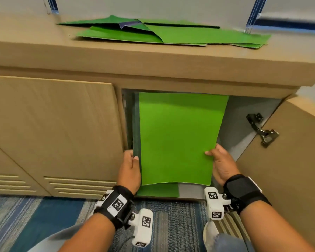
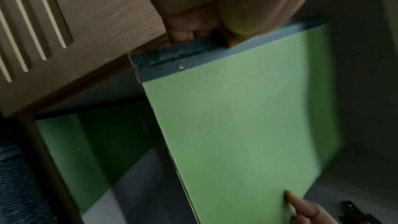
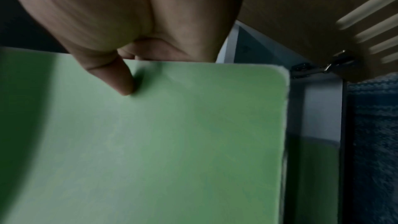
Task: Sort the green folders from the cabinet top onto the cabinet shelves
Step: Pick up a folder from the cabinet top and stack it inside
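Observation:
A bright green folder [image 1: 178, 139] with a dark blue-green spine is held flat in the open cabinet bay, its far end under the cabinet top. My left hand [image 1: 130, 164] grips the spine edge [image 2: 185, 52], thumb on top. My right hand [image 1: 219, 160] pinches the opposite edge, thumb [image 3: 122, 77] pressed on the green cover [image 3: 172, 142]. Another green folder [image 1: 158, 190] lies on the lower shelf beneath it. Several more green folders [image 1: 171, 33] lie spread on the cabinet top [image 1: 44, 46].
The bay's door [image 1: 295, 160] stands open to the right on a metal hinge [image 1: 262, 131]. A closed wooden door [image 1: 53, 124] with vent slots is to the left. Blue patterned carpet [image 1: 44, 220] covers the floor below.

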`<state>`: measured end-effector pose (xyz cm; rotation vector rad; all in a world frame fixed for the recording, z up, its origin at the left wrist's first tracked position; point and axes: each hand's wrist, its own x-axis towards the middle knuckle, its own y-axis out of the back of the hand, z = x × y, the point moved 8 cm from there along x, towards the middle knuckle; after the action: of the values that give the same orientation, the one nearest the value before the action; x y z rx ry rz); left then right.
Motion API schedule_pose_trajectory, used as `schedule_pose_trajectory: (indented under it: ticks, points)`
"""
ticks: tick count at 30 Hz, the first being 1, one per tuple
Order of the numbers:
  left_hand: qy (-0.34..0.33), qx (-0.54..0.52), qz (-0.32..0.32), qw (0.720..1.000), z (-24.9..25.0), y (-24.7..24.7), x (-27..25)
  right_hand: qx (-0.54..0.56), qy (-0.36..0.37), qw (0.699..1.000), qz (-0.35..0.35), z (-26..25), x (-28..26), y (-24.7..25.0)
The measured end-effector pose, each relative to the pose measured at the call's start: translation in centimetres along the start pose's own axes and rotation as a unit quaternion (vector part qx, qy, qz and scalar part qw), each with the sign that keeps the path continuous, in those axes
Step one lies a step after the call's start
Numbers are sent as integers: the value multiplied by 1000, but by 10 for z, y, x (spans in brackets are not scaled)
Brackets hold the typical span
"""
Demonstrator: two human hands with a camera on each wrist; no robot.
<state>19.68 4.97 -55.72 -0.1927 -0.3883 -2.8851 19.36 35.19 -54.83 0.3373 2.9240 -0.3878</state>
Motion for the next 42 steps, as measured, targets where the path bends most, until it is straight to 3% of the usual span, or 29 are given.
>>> schedule_pose_trajectory:
  ticks: [6,12,14,19,27,34,42]
  points:
    - [34,56,-48,997,0,-24,23,-32,24,996,79,7,35,17]
    - [-32,216,-104,970,10,-42,35,-89,49,986,129,4,76,21]
    - [-74,294,-145,942,8,-51,38,-110,42,985,127,8,87,21]
    - [-149,443,-285,837,-6,-81,38,-214,11,973,84,26,108,18]
    - [-167,515,-381,749,-24,-95,51,-352,16,935,42,31,129,6]
    - [-168,538,-311,765,-14,-82,67,-373,31,926,44,36,135,-11]
    - [-152,539,-293,775,-13,-79,64,-382,36,923,15,40,136,-26]
